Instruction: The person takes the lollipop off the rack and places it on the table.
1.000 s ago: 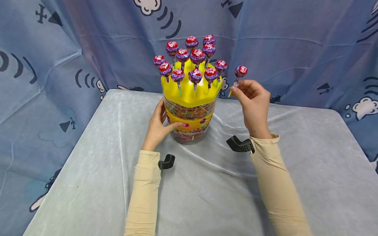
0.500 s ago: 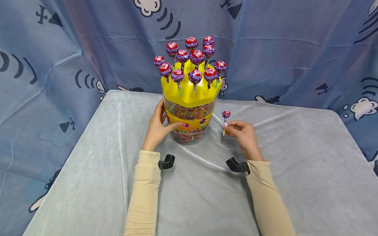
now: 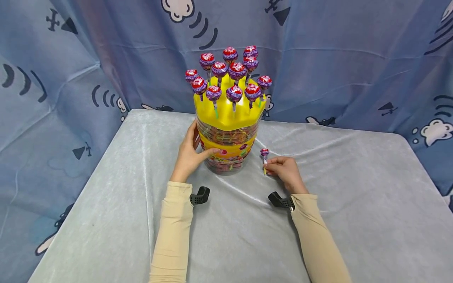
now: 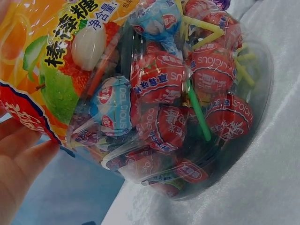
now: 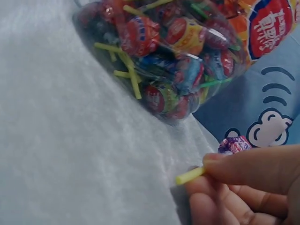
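Note:
A clear plastic candy jar with a yellow lid stands upright on the table. Several lollipops in red and purple wrappers stick up from the lid. My left hand holds the jar's left side, thumb across the front label and fingers partly hidden behind. In the left wrist view, wrapped lollipops show through the jar wall. To the right of the jar, my right hand pinches a single lollipop upright by its yellow stick, low over the cloth.
A pale grey velvety cloth covers the table, with creases in it. Behind and to the left hangs a blue patterned curtain. Each sleeve cuff carries a black wrist mount.
My right hand has brought the lollipop down from beside the lid to near the tabletop, moving slightly left. My left hand has stayed on the jar.

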Motion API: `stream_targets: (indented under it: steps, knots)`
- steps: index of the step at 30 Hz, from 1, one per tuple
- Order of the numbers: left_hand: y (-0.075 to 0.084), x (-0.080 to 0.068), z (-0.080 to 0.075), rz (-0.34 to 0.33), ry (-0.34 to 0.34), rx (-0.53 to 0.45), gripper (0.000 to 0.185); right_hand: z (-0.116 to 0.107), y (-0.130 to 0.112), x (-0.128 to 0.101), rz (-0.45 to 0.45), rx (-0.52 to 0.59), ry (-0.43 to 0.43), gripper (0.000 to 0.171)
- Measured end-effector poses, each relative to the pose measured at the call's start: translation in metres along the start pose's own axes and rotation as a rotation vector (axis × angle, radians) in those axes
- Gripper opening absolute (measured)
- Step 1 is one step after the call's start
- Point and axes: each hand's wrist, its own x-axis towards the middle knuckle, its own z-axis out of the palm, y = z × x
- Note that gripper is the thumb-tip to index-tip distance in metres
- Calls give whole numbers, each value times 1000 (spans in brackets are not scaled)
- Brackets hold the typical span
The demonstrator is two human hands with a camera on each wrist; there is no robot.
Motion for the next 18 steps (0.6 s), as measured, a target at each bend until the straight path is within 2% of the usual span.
stream_targets:
  steps: [5,12,14,18]
  knots:
    - [-5,1,0,33,10,14,94,4,0,0,3,-52,55,24]
    - [-4,-1,0,34,11,16,95,6,0,-3,-13,-227,108,20]
    - [-1,-2,0,21,4,16,96,6,0,-3,-25,-284,112,18]
    - [18,-8,-2,8,-11,23,92,6,-1,-3,-36,-354,111,17]
